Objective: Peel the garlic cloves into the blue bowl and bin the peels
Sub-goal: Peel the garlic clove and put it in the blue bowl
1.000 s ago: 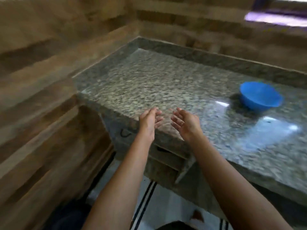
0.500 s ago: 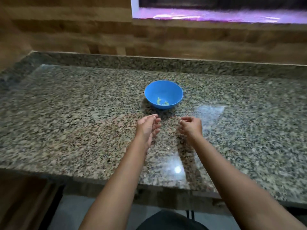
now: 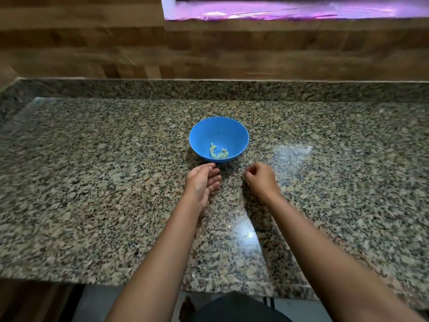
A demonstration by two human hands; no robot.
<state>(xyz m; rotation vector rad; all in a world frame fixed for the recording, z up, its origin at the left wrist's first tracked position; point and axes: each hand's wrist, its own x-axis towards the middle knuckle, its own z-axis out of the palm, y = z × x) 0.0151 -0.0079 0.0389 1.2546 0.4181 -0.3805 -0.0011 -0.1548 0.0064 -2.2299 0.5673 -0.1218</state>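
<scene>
The left hand's [image 3: 200,182] fingers lie straight and relaxed; the right hand's [image 3: 261,180] fingers curl together. Just beyond them sits the bowl [image 3: 204,133] holding garlic cloves [image 3: 218,153].

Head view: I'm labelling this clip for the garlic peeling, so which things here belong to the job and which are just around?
Job: blue bowl; pale garlic cloves in it; left hand, fingers straight; right hand, fingers curled, contents unseen.
Just around: granite counter; wooden wall; window.
</scene>
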